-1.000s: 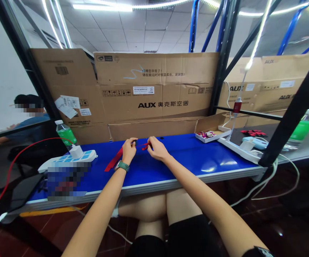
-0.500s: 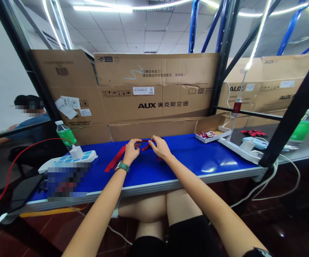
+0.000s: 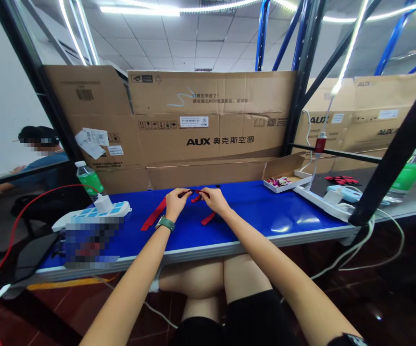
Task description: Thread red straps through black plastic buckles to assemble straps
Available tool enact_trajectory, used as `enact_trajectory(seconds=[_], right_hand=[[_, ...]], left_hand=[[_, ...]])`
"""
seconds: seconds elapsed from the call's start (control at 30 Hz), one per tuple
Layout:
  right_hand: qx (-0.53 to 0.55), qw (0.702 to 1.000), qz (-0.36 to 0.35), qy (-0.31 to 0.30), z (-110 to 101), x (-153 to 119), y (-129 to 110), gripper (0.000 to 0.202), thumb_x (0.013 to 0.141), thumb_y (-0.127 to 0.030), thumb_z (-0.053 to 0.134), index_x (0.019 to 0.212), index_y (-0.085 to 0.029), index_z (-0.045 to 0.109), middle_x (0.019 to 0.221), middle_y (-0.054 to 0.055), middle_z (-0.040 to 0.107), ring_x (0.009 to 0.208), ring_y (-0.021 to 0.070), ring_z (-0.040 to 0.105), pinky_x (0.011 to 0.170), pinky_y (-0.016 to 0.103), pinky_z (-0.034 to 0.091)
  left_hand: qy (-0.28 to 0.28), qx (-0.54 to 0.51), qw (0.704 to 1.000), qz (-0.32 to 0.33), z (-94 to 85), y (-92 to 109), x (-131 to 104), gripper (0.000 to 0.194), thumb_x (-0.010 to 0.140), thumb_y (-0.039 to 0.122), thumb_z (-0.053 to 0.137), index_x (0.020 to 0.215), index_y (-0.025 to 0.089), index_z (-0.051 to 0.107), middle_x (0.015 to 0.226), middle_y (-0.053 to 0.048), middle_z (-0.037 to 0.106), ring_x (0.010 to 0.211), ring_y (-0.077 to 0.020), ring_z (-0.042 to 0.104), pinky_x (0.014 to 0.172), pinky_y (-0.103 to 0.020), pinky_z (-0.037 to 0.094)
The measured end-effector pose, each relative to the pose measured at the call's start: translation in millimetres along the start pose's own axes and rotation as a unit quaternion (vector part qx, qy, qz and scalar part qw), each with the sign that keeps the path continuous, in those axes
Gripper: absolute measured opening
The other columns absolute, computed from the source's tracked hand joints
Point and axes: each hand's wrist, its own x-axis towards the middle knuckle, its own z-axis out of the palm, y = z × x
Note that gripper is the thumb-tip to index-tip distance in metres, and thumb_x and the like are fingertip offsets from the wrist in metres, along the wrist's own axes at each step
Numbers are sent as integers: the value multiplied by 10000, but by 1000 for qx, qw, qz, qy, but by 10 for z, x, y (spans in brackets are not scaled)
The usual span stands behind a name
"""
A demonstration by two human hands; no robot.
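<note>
Over the blue tabletop [image 3: 254, 216] both my hands work close together, fingertips nearly meeting. My left hand [image 3: 176, 203] is closed in a pinch, with something small and dark at its fingertips that is too small to name. My right hand [image 3: 215, 200] pinches a red ribbon [image 3: 196, 197], part of which shows between the two hands. A red strip of ribbon [image 3: 153, 215] lies slanting on the table beside my left wrist. From under my right hand a red ribbon tail [image 3: 208, 218] sticks out; whether these pieces join is hidden.
Left stand a power strip [image 3: 116, 210] and a green-labelled bottle [image 3: 90, 179]. A white box [image 3: 287, 182] of small colourful pieces and another power strip [image 3: 323, 203] are at right. Cardboard [image 3: 208, 158] walls the back. A black post [image 3: 391, 120] rises at right. A person [image 3: 42, 158] sits far left.
My fingers have drawn in and curled tighter around what they pinch. The red piece stretched between my hands has dropped and shortened. More ribbon tail shows below my right hand.
</note>
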Motion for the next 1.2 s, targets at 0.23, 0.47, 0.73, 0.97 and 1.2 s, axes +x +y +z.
enact_trajectory(seconds=[0.23, 0.47, 0.73, 0.97, 1.2], right_hand=[[-17, 999, 22, 16, 109, -17, 44, 214, 935, -287, 571, 772, -200, 679, 654, 23, 684, 563, 148, 598, 593, 234, 390], [10, 1000, 11, 1, 128, -22, 58, 216, 959, -294, 549, 796, -202, 656, 646, 12, 678, 565, 143, 604, 602, 232, 394], [-26, 1000, 10, -6, 166, 5, 48, 172, 928, -149, 492, 825, -176, 628, 758, 48, 695, 692, 157, 629, 687, 241, 417], [101, 993, 53, -17, 159, -17, 83, 304, 892, -150, 519, 1194, -183, 505, 673, -30, 660, 632, 161, 645, 680, 255, 460], [310, 935, 161, -63, 178, 25, 126, 312, 906, -456, 555, 1016, -175, 634, 818, 21, 686, 603, 131, 613, 628, 256, 477]], left_hand=[[-81, -90, 993, -5, 79, 66, -59, 201, 802, 345, 708, 910, 179, 674, 843, -44, 756, 766, -196, 737, 737, -314, 613], [-88, -109, 990, -13, 82, 61, -58, 195, 777, 347, 731, 850, 180, 663, 777, -45, 754, 719, -199, 732, 695, -312, 610], [-82, -82, 993, 31, 70, 30, -43, 141, 811, 324, 691, 849, 188, 702, 798, -39, 763, 722, -196, 721, 697, -290, 577], [-103, -67, 990, 68, 65, 22, -44, 106, 837, 289, 664, 866, 196, 706, 815, -31, 758, 731, -186, 711, 722, -289, 566], [-114, -41, 988, 95, 65, 3, -39, 98, 856, 223, 622, 890, 194, 709, 837, -29, 746, 738, -172, 686, 731, -279, 537]])
